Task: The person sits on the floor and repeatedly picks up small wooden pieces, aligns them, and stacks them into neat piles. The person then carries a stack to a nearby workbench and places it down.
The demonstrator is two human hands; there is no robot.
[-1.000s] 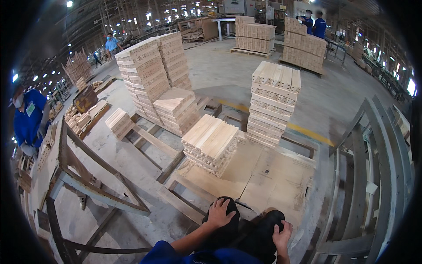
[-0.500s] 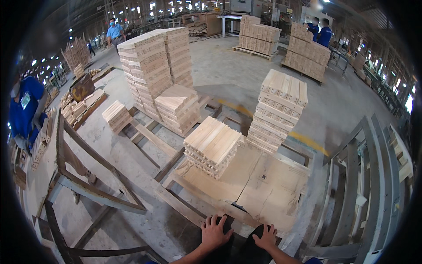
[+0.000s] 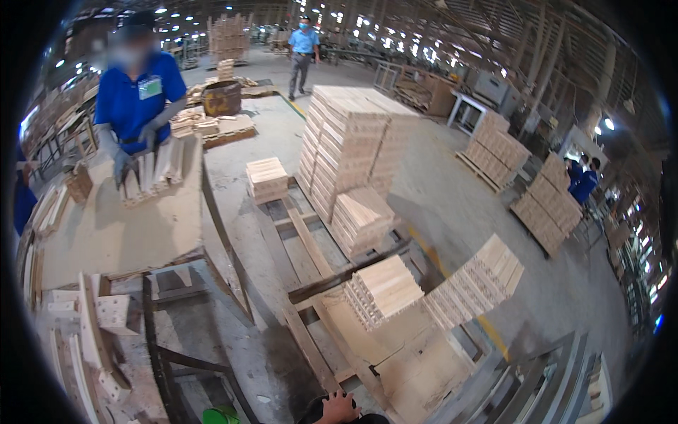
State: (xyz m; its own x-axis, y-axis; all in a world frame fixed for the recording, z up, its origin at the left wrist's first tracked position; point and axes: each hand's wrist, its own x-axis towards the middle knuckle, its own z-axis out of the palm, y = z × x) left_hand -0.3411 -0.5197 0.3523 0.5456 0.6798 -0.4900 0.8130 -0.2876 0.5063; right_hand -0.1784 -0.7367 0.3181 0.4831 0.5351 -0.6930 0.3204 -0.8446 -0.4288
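Note:
My left hand is at the lower edge, fingers spread on my dark-clothed knee, with nothing held. My right hand is out of view. Just beyond lies a wooden pallet with a brown cardboard sheet. On it stand a low stack of pale wooden strips and a taller, leaning-looking stack of wooden pieces. Farther off, tall wood stacks stand with a shorter stack in front and a small bundle to their left.
At left, a co-worker with gloved hands handles wooden strips on a worktable. Cut wood pieces lie nearer, beside a green container. A person in light blue stands on the floor beyond. Slatted frames sit at right.
My view has swung left and tilted, bringing the co-worker and worktable in fully. My left hand sits lower in view; my right hand has left it. The stacks look unmoved.

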